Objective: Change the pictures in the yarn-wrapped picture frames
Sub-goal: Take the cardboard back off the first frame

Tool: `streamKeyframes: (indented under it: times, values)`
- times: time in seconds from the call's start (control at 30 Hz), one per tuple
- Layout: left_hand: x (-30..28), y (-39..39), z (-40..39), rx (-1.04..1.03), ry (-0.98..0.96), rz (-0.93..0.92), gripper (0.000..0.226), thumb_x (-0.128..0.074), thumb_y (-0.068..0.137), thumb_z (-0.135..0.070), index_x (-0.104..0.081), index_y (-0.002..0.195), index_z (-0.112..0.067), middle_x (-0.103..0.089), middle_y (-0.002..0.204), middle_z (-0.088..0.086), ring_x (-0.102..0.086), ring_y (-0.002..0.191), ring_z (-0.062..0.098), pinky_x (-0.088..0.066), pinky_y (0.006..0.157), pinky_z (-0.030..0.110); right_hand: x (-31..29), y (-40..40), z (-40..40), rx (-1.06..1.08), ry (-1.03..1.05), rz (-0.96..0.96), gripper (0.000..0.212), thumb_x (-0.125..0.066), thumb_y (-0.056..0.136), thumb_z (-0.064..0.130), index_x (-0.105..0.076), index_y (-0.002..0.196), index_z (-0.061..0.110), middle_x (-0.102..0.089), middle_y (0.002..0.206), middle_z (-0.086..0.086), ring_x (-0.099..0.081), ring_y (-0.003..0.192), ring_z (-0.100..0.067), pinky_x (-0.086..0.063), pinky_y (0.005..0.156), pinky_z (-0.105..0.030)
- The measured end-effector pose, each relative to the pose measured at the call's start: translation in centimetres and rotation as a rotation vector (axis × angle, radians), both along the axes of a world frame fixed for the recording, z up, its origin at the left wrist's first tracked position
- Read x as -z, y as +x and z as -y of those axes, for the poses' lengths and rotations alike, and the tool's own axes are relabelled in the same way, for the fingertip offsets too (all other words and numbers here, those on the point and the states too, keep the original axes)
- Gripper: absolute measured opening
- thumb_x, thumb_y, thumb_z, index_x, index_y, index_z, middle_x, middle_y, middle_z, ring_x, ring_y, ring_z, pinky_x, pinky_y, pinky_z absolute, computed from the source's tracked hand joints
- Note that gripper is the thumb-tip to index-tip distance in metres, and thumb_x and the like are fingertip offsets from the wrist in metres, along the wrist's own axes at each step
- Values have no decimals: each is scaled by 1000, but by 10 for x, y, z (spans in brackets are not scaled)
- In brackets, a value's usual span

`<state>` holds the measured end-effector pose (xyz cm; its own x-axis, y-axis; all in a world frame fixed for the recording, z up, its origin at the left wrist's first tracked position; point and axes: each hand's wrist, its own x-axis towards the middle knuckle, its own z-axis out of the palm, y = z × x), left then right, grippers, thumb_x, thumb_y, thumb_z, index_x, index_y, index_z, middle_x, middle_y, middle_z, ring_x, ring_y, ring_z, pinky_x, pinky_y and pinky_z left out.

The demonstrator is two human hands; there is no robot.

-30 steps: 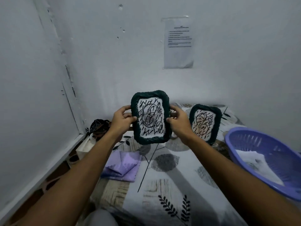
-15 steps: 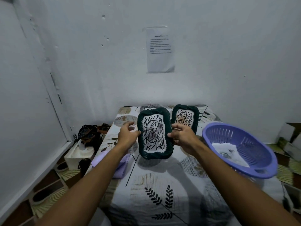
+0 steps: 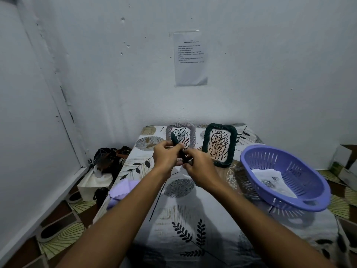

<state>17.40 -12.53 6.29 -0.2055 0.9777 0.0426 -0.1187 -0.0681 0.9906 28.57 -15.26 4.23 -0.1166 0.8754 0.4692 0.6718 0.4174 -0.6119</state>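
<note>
Left hand (image 3: 166,157) and right hand (image 3: 201,167) both curl round the held frame (image 3: 176,141), mid-table, tilted nearly edge-on. Probably turned to reach its back for the picture swap. Its long axis runs roughly 11 to 5 o'clock. Grey frame (image 3: 180,135) stands at 12 behind, green frame (image 3: 220,145) at 1, basket (image 3: 286,178) with papers (image 3: 274,180) at 3.

dark green yarn-wrapped frame (image 3: 174,141) edge-on, held mid-air; second green frame (image 3: 220,145) and grey yarn-wrapped frame (image 3: 190,135) upright at the wall, scribble pictures inside.
</note>
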Motion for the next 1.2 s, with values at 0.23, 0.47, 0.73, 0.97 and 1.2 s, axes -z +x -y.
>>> streamKeyframes:
  times: [0.23, 0.47, 0.73, 0.97, 1.2]
  values:
    - [10, -30, -4, 241, -148, 74, 9, -55, 94, -4, -64, 97, -2, -68, 80, 12, -68, 67, 22, -60, 59, 38, -25, 34, -20, 121, -78, -185, 19, -61, 91, 21, -68, 101, 7, -66, 91, -1, -63, 85, -15, -54, 79, -35]
    - [45, -47, -10, 375, -290, 29, 17, -48, 98, -7, -64, 92, -6, -67, 83, 9, -65, 70, 18, -56, 54, 29, 15, 75, -26, 44, -726, -421, 21, -46, 98, 13, -60, 105, -1, -57, 85, -8, -55, 68, -16, -46, 57, -25]
    - [93, -42, -23, 248, -373, -33, 11, -53, 95, -2, -61, 87, -1, -61, 79, 15, -59, 66, 24, -54, 57, 33, 67, 73, -31, 222, -734, -369, 16, -56, 87, -6, -61, 90, 9, -61, 76, -13, -56, 60, -20, -47, 49, -27]
    - [112, -42, -44, 87, -331, -392, 7, -64, 88, -1, -67, 83, -2, -65, 71, 17, -59, 53, 28, -53, 46, 35, 88, 66, -50, 287, -647, -217, 23, -59, 81, -8, -65, 99, 6, -65, 98, -18, -64, 86, -29, -54, 59, -33]
    - [108, -42, -58, 165, -352, -645, 10, -59, 92, 0, -66, 84, 0, -61, 65, 15, -57, 38, 20, -50, 36, 27, 95, 60, -63, 299, -656, -121, 11, -56, 83, -6, -64, 83, 1, -65, 80, -16, -65, 65, -29, -58, 54, -39]
